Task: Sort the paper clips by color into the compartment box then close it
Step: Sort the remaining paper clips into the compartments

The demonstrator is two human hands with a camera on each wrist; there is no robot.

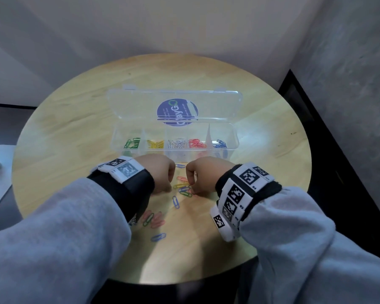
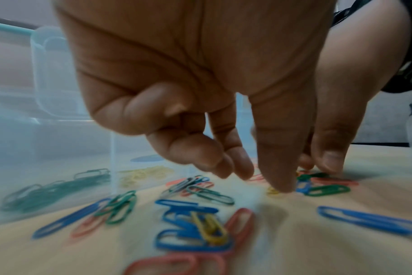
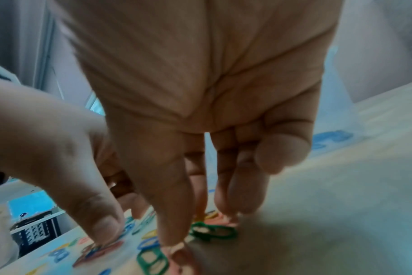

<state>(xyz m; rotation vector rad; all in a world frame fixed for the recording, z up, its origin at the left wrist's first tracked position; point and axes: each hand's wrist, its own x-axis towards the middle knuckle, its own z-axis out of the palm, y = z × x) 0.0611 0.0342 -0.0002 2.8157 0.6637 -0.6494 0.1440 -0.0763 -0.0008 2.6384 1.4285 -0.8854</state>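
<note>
Hands, left point(image 1: 160, 174) and right point(image 1: 203, 175), fingertips down on loose colourful plastic-coated paper clips point(image 1: 183, 188), grip unclear; clear plastic compartment box point(image 1: 233, 137) open

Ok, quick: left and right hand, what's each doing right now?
Left hand: fingers down among the loose paper clips; grip cannot be told.
Right hand: fingertips on the clips too; grip cannot be told.
</note>
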